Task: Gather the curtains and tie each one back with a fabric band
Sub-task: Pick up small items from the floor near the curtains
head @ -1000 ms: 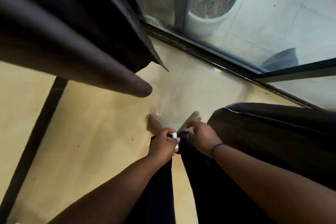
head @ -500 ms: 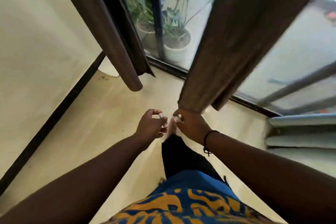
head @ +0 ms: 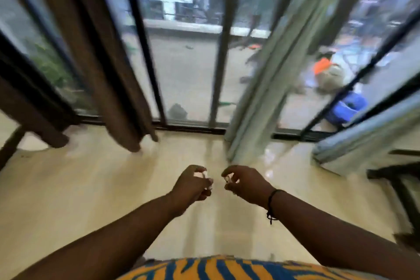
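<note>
Against the window frame (head: 218,57), the widest part of the view is being filled by glass and dark uprights, and every place below is given from it. Left of its central uprights, a brown curtain (head: 106,70) is hanging loose to the floor (head: 91,177), with a second dark fold (head: 34,107) seen further left. Right of the uprights, a pale grey-green curtain (head: 266,88) is likewise hanging free, and another pale panel (head: 363,138) is being cut off at the right edge. No curtain is being gathered at this moment and no fabric band is seen around any of them, so the tying is judged to be wholly undone for what is shown.

Below the window frame and well short of it, the left hand (head: 193,185) and the right hand (head: 245,183) are being held near each other but apart, touching no curtain. The fingers of each are being kept curled, thumb towards fingertips, and something small and pale appears to be pinched in each; whether these are ends of a band cannot be told. A dark cord (head: 271,202) is being worn on the right wrist.

Much is being smeared by motion blur: the curtain tops are cut off, and the objects outside the glass are hard to make out.
</note>
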